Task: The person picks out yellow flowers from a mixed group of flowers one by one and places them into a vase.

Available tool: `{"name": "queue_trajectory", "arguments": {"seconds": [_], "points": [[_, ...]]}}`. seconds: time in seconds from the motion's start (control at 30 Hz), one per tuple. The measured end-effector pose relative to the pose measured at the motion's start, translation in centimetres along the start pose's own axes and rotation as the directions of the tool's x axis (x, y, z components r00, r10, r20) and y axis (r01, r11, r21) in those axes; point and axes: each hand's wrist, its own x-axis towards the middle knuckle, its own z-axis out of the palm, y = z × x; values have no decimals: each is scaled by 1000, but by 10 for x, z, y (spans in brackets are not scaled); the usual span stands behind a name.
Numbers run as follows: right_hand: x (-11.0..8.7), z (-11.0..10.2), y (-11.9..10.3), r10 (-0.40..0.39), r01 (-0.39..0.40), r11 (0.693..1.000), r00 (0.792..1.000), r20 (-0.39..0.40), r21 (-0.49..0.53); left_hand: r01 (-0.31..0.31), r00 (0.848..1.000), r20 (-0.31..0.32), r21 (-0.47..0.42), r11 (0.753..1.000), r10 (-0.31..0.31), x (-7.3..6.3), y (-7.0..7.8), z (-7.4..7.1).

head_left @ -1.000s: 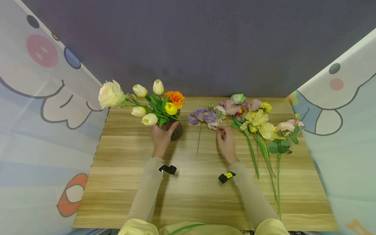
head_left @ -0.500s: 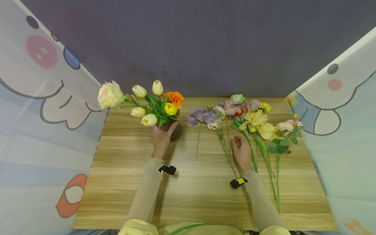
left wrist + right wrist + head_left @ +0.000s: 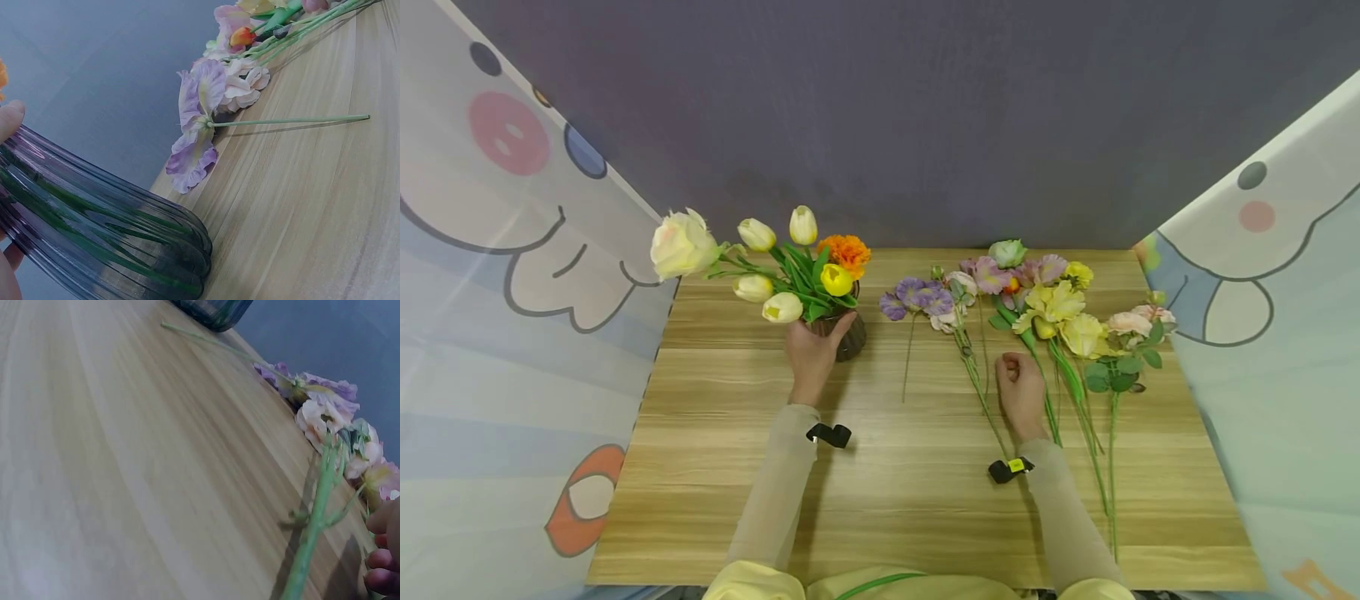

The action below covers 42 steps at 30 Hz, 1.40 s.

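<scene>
My left hand (image 3: 811, 358) grips a dark, ribbed glass vase (image 3: 850, 337) near its top, the thumb (image 3: 9, 119) against the glass. The left wrist view shows the vase (image 3: 137, 231) tilted, with green stems inside. White tulips (image 3: 756, 234), a yellow tulip (image 3: 837, 279), an orange flower (image 3: 846, 252) and a large cream rose (image 3: 683, 244) rise from it, leaning mostly left. My right hand (image 3: 1021, 396) has its fingers loosely curled beside the stems of the flowers lying on the right; no held thing shows. A pale pink flower stem (image 3: 309, 544) lies left of the fingers (image 3: 382, 559).
On the wooden table (image 3: 700, 500), a purple iris (image 3: 917, 296) lies between the hands. Yellow flowers (image 3: 1052, 302), a pale green flower (image 3: 1007, 252) and a leafy pink rose stem (image 3: 1114, 467) lie to the right. A dark wall (image 3: 880, 125) stands behind.
My right hand has moved right and slightly toward me, away from the pale pink flower, then stayed almost still. The left hand and vase have not visibly moved.
</scene>
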Motion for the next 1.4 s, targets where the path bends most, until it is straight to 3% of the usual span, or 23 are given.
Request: {"name": "queue_trajectory", "arguments": {"seconds": [0.17,0.33,0.43,0.8,0.97,1.17,1.4], "points": [[-2,-7,7,7,-9,997,1000,-18,-76,4,1000,3,-4,1000,-4,0,0,0],[-4,-15,13,-38,29,985,998,-53,-172,-13,1000,-6,-8,1000,13,1,0,0],[-4,-20,15,-21,5,977,997,-75,-212,-20,1000,-11,-28,999,19,1,1,0],[0,-31,22,119,-138,963,989,-93,-231,-11,1000,-15,-7,1000,11,-1,0,1],[2,-34,25,131,-155,958,985,-113,-243,-8,1000,-13,-10,1000,8,-1,0,0],[3,-37,25,169,-185,942,982,-80,-278,0,1000,-11,-2,1000,0,-1,-1,0],[4,-42,21,148,-159,949,987,-61,-271,-1,1000,-2,-23,1000,1,-1,-1,1]]}}
